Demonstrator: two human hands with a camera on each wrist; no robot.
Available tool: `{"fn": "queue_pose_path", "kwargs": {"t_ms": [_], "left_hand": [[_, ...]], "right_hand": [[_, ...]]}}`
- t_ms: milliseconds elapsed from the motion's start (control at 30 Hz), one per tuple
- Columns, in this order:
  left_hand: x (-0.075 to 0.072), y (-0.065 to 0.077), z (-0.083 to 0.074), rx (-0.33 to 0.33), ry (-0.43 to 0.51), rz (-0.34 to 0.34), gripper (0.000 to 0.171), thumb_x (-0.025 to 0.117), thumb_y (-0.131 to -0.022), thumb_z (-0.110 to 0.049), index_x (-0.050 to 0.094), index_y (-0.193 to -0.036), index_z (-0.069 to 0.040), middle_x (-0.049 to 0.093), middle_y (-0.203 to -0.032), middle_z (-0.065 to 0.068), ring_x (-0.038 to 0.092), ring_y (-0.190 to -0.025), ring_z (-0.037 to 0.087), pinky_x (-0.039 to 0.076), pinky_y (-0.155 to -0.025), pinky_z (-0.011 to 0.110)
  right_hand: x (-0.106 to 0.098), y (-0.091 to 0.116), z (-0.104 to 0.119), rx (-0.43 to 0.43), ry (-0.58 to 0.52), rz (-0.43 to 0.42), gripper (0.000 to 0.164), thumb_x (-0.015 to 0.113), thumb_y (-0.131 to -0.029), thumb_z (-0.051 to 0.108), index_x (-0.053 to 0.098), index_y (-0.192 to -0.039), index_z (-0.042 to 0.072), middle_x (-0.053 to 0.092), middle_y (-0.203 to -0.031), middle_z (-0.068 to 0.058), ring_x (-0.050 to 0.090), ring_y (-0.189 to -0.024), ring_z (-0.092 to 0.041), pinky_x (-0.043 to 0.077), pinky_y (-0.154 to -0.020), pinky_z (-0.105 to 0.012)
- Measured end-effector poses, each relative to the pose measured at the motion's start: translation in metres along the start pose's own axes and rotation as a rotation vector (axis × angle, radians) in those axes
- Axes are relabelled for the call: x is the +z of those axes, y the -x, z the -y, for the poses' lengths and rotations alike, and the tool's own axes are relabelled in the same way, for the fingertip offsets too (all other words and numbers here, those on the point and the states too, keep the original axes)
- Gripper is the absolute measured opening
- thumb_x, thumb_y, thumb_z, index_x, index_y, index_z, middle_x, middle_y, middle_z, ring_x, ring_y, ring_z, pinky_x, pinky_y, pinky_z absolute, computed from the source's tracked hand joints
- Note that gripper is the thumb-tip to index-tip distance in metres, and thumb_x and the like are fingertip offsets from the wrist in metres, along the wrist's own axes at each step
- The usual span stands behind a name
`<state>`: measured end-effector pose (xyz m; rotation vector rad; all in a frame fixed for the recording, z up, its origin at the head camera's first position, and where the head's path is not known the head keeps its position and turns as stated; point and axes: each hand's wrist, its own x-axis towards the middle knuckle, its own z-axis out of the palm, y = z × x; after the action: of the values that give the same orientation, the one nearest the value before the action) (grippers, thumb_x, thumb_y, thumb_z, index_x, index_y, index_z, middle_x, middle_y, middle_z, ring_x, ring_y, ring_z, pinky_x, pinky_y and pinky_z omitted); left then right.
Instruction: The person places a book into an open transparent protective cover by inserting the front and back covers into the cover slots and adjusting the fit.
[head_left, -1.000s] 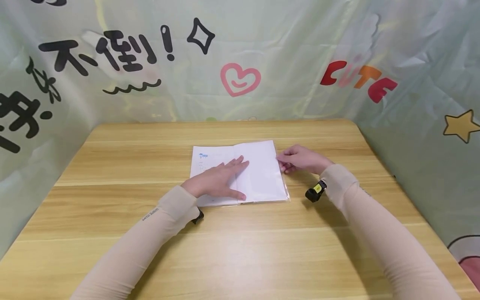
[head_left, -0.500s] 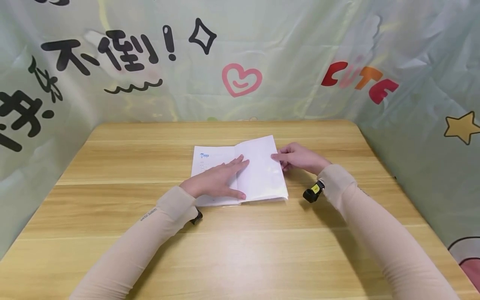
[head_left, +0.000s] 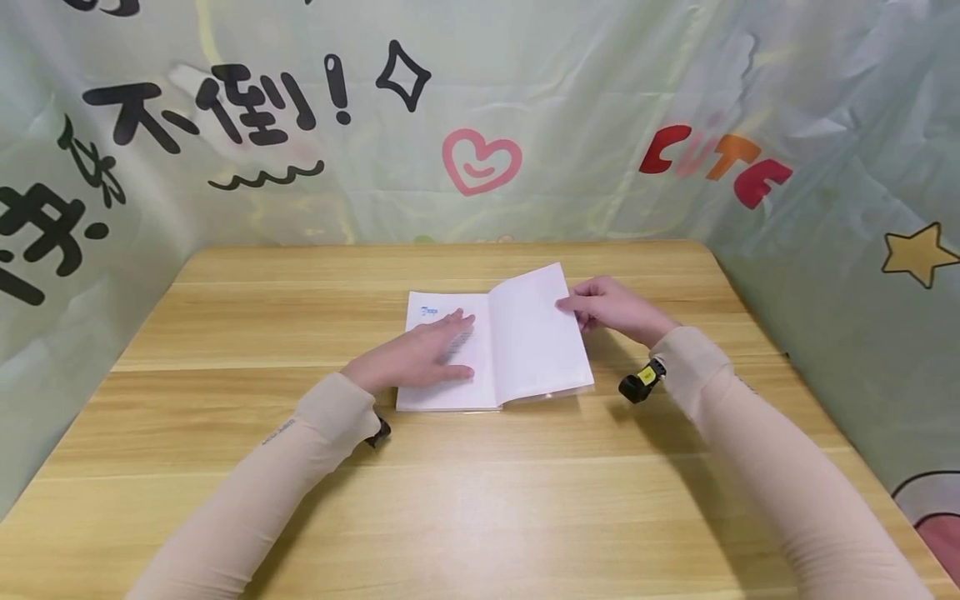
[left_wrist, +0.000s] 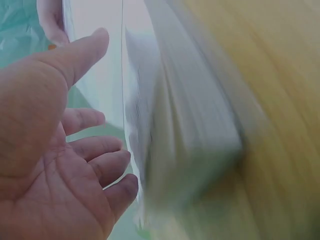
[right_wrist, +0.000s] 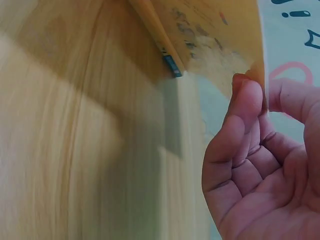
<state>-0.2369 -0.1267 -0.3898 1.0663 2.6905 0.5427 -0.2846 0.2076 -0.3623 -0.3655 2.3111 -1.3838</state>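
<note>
An open book [head_left: 450, 396] lies on the wooden table, its left page bearing a small blue print and lines of text. My left hand [head_left: 416, 350] lies over that page with fingers extended and thumb apart; in the left wrist view the fingertips are right at the page, beside the blurred thick page block [left_wrist: 195, 120]. At the right, the blank white inside of the cover [head_left: 536, 342] is raised at a slant. My right hand [head_left: 618, 308] pinches its outer edge between thumb and fingers. The right wrist view shows the cover's printed orange-brown outer face [right_wrist: 215, 35].
The wooden table [head_left: 480, 517] reaches to pale printed cloth walls [head_left: 585, 100] at the back and both sides. Each wrist carries a small black camera on a band; the right wrist camera [head_left: 641, 382] is just above the tabletop.
My right hand has lifted the cover's outer edge up from the table and moved slightly right with it. The book has shifted slightly right, and my left hand has slid left from the fold.
</note>
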Motion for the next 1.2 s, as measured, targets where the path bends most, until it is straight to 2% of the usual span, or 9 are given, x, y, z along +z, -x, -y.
{"fn": "queue_pose_path", "kwargs": {"t_ms": [233, 433, 533, 700, 800, 900, 1067, 1200], "left_hand": [[-0.005, 0.009, 0.008, -0.046, 0.004, -0.006, 0.084, 0.056, -0.093, -0.051, 0.023, -0.153, -0.002, 0.013, -0.157, 0.017, 0.011, -0.143, 0.026, 0.017, -0.112, 0.04], [-0.005, 0.011, 0.01, -0.055, -0.026, 0.005, 0.082, 0.054, -0.095, -0.048, 0.026, -0.15, 0.006, 0.015, -0.153, 0.026, 0.015, -0.141, 0.03, 0.02, -0.111, 0.038], [-0.004, 0.01, 0.01, -0.041, -0.038, 0.006, 0.075, 0.055, -0.096, -0.045, 0.034, -0.146, 0.007, 0.018, -0.15, 0.03, 0.02, -0.139, 0.033, 0.024, -0.109, 0.037], [-0.002, 0.01, 0.008, -0.034, -0.033, 0.013, 0.067, 0.056, -0.096, -0.04, 0.04, -0.144, 0.004, 0.021, -0.148, 0.033, 0.024, -0.137, 0.035, 0.028, -0.107, 0.038], [-0.003, 0.012, 0.006, -0.054, -0.035, 0.029, 0.071, 0.055, -0.097, -0.041, 0.033, -0.148, 0.004, 0.018, -0.15, 0.032, 0.023, -0.138, 0.034, 0.026, -0.109, 0.038], [-0.003, 0.013, 0.005, -0.07, -0.033, 0.039, 0.072, 0.054, -0.097, -0.041, 0.031, -0.149, 0.003, 0.017, -0.151, 0.03, 0.023, -0.138, 0.033, 0.025, -0.109, 0.038], [-0.002, 0.016, 0.002, -0.097, -0.032, 0.047, 0.073, 0.053, -0.097, -0.042, 0.029, -0.151, 0.001, 0.015, -0.152, 0.028, 0.024, -0.137, 0.035, 0.025, -0.109, 0.04], [-0.002, 0.018, 0.001, -0.12, -0.028, 0.058, 0.074, 0.052, -0.097, -0.044, 0.026, -0.152, -0.002, 0.013, -0.153, 0.026, 0.025, -0.136, 0.037, 0.025, -0.109, 0.043]], "right_hand": [[-0.013, 0.011, 0.0, -0.005, -0.015, -0.028, 0.042, 0.062, -0.095, 0.029, 0.043, -0.071, 0.001, 0.045, -0.063, -0.005, 0.046, -0.062, -0.021, 0.043, -0.062, -0.037], [-0.021, 0.016, 0.002, 0.004, -0.002, -0.066, 0.041, 0.062, -0.094, 0.032, 0.046, -0.074, -0.001, 0.046, -0.064, -0.006, 0.048, -0.065, -0.026, 0.047, -0.07, -0.042], [-0.021, 0.018, 0.003, 0.007, -0.008, -0.071, 0.04, 0.061, -0.094, 0.032, 0.05, -0.076, -0.002, 0.048, -0.065, -0.007, 0.05, -0.067, -0.03, 0.048, -0.073, -0.044], [-0.015, 0.019, 0.01, -0.016, -0.015, -0.085, 0.046, 0.061, -0.094, 0.033, 0.044, -0.077, -0.006, 0.042, -0.065, -0.007, 0.048, -0.069, -0.03, 0.048, -0.075, -0.045], [-0.01, 0.018, 0.017, -0.031, -0.03, -0.102, 0.049, 0.062, -0.094, 0.034, 0.041, -0.078, -0.007, 0.04, -0.066, -0.008, 0.046, -0.066, -0.024, 0.049, -0.074, -0.043], [-0.004, 0.015, 0.023, -0.039, -0.055, -0.113, 0.048, 0.062, -0.093, 0.038, 0.046, -0.081, -0.005, 0.042, -0.069, -0.008, 0.046, -0.065, -0.018, 0.051, -0.073, -0.042], [0.005, 0.01, 0.031, -0.068, -0.073, -0.111, 0.053, 0.058, -0.093, 0.048, 0.052, -0.087, -0.005, 0.048, -0.073, -0.01, 0.049, -0.066, -0.018, 0.053, -0.073, -0.041], [0.015, 0.005, 0.036, -0.101, -0.111, -0.088, 0.053, 0.051, -0.097, 0.046, 0.059, -0.104, -0.006, 0.06, -0.084, -0.014, 0.058, -0.071, -0.019, 0.053, -0.077, -0.042]]}}
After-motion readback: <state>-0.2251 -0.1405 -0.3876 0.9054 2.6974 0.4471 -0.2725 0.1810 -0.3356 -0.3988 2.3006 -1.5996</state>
